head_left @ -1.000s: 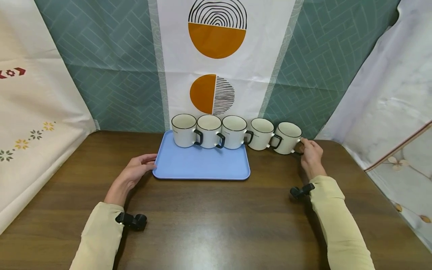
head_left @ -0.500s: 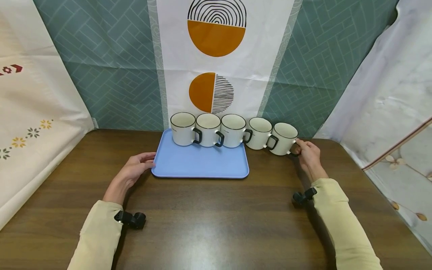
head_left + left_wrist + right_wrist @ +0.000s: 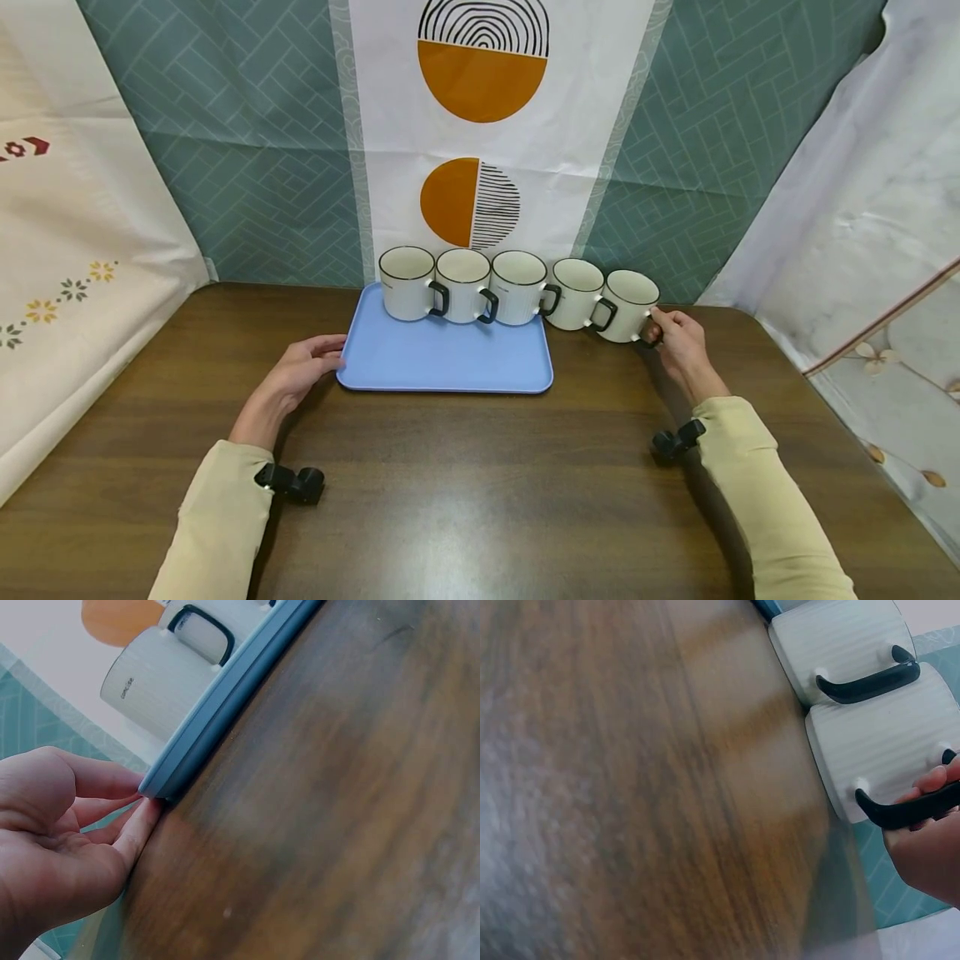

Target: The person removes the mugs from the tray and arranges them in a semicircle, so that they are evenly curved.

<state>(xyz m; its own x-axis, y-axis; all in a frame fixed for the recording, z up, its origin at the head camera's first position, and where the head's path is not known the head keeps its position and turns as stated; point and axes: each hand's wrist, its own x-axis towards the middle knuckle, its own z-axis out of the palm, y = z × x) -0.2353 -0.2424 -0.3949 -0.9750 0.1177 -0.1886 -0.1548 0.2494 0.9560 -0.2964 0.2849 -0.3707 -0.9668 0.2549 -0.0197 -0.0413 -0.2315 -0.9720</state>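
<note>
Five white mugs with black rims and handles stand in a row at the back of the table. Three stand on the blue tray (image 3: 450,362); the fourth mug (image 3: 576,294) and the rightmost mug (image 3: 628,306) stand on the table to the tray's right. My right hand (image 3: 658,329) curls round the rightmost mug's black handle (image 3: 904,811), and that mug (image 3: 877,739) touches its neighbour (image 3: 840,641). My left hand (image 3: 321,358) lies on the table, its fingertips (image 3: 146,814) touching the tray's left edge (image 3: 225,712).
The dark wooden table (image 3: 480,483) meets patterned cloth backdrops at the back and on both sides, just behind the mugs. A small black camera mount sits on each wrist.
My right hand has shifted the rightmost mug a little left, up against the fourth mug. My left hand stays at the tray's edge.
</note>
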